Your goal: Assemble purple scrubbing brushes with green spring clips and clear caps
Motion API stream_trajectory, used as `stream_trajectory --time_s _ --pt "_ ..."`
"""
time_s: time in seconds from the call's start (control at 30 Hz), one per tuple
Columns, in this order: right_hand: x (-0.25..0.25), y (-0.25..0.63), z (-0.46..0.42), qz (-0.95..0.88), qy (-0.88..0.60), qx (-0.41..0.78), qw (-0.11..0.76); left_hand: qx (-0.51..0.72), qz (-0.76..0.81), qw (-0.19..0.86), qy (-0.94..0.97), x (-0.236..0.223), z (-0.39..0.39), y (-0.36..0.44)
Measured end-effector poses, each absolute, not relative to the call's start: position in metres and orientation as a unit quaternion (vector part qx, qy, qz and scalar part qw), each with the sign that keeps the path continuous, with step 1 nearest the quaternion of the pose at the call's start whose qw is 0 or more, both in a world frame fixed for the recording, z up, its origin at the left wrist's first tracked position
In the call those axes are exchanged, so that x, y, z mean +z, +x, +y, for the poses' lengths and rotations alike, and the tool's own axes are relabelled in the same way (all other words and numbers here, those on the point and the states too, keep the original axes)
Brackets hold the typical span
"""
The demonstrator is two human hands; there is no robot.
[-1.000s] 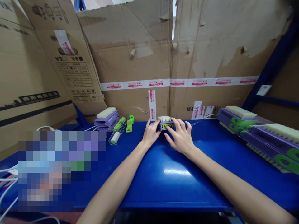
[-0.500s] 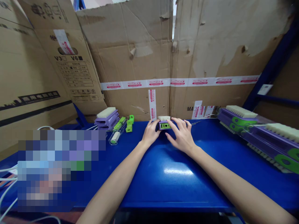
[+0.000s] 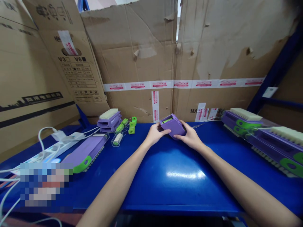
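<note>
Housing (image 3: 178, 128), purple, one: tilted in both hands at the middle of the far edge of the blue table (image 3: 153, 183), broad face toward the wearer; contact with the tabletop cannot be made out. The tilt seems meant to bring its open end, with a green insert (image 3: 168, 120), into sight. Underside turned away.

Left hand (image 3: 153, 135): gripping the open end, thumb on the broad face, fingers hidden behind, probably to steady it.

Right hand (image 3: 190, 135): gripping the opposite end, thumb at the lower corner, remaining fingers mostly concealed.

Thin tool (image 3: 198, 125): by the far edge, just right of the right hand; too faint to identify.

Brush stack (image 3: 109, 120), green pieces (image 3: 132, 126), clear case (image 3: 117, 139): grouped toward the far left corner, presumably for easy reach; the case's pale contents are indistinct.

Long brush unit (image 3: 86, 149), bristles down, beside a power strip (image 3: 56, 148): along the left side, its near end meeting a pixelated patch (image 3: 46, 186) that masks the area behind it.

Brush units (image 3: 262, 134), purple and green: lined toward the right edge, apparently set aside; the nearest cut off by the frame
</note>
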State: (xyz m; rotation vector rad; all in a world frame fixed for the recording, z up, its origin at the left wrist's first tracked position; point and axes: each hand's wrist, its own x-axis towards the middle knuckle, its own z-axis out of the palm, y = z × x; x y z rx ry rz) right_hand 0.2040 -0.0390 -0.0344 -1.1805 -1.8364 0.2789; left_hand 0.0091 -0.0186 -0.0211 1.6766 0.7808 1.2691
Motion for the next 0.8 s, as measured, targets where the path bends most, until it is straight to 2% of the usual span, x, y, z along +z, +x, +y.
stream_trajectory --time_s 0.37,0.6,0.8 --pt "-0.034 0.209 -0.042 -0.778 -0.452 -0.009 0.436 0.445 0.356 0.211 0.794 0.001 -0.034 0.001" --pt "-0.034 0.206 -0.04 -0.788 -0.414 -0.009 0.456 0.383 0.345 0.156 0.842 0.008 -0.036 0.0" --pt "-0.035 0.209 -0.039 -0.776 -0.451 -0.047 0.439 0.252 0.534 0.003 0.807 0.021 -0.041 -0.028"
